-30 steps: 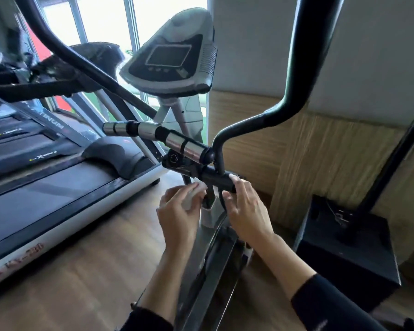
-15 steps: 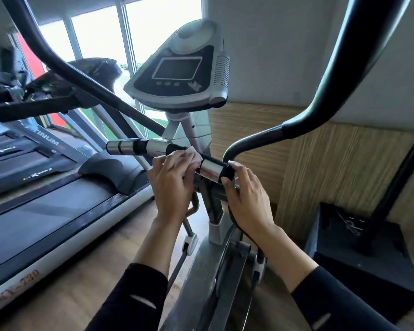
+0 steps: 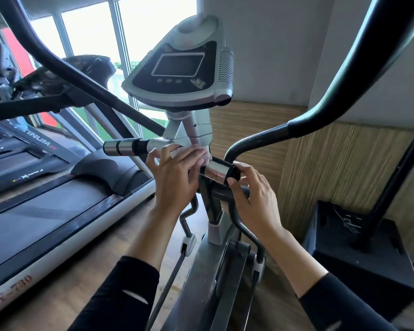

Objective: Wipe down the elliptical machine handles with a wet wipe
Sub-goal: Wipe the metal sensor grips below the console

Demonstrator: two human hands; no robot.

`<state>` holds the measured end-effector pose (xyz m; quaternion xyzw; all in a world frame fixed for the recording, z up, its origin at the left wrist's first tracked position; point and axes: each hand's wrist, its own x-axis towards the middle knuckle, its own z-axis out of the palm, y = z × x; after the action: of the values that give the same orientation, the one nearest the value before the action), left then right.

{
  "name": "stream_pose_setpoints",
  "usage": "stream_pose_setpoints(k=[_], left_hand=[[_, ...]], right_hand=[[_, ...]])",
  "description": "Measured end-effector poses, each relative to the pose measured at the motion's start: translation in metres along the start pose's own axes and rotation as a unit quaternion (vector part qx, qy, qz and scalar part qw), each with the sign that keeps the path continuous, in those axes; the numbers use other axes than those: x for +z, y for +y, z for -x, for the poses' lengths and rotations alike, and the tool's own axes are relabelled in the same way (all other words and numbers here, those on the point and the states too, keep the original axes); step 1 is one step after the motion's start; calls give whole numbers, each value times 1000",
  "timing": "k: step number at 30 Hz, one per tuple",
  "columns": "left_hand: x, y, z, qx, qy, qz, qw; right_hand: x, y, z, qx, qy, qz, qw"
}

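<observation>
Raised from beneath the handlebar (image 3: 122,148) since a second ago, your left hand (image 3: 177,180) holds the wet wipe (image 3: 179,151) against its middle, below the console (image 3: 177,68) at 12 o'clock. Your right hand (image 3: 256,201), at 3 o'clock of the left, curls thumb and fingers round the handlebar's black right end. Treadmill (image 3: 46,211) at 9 o'clock.

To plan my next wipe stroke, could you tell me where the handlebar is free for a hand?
Free: the handlebar left of the left hand, out to its tip. Crowded: the middle under the wipe, and the right end at the right hand.
</observation>
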<state>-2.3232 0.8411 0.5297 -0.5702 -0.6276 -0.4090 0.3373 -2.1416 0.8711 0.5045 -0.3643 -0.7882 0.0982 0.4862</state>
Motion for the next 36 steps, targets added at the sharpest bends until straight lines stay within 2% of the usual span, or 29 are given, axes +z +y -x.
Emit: stream_pose_setpoints(k=[5, 9, 13, 17, 22, 26, 30, 33, 36], left_hand=[[-1, -4, -5, -61, 2, -1, 998], [0, 6, 4, -13, -4, 10, 1000], [0, 2, 3, -79, 19, 6, 997], [4, 20, 22, -75, 64, 42, 994], [8, 12, 20, -196, 106, 64, 973], [12, 23, 25, -155, 101, 101, 977], [14, 13, 18, -231, 137, 171, 948], [11, 26, 23, -210, 138, 245, 936], [10, 28, 27, -246, 151, 306, 907]], right_hand=[[-2, 0, -1, -4, -5, -6, 1000], [-2, -1, -1, -14, -5, -10, 1000], [-2, 0, 0, -16, -7, -1, 1000], [-2, -1, -1, -22, 0, 8, 1000], [-2, -3, 0, -23, 7, 7, 1000], [-1, -3, 1, -18, 13, -6, 1000], [-2, -3, 2, -21, 23, -5, 1000], [-2, -4, 1, -23, 24, -2, 999], [1, -3, 1, -24, 22, 1, 999]])
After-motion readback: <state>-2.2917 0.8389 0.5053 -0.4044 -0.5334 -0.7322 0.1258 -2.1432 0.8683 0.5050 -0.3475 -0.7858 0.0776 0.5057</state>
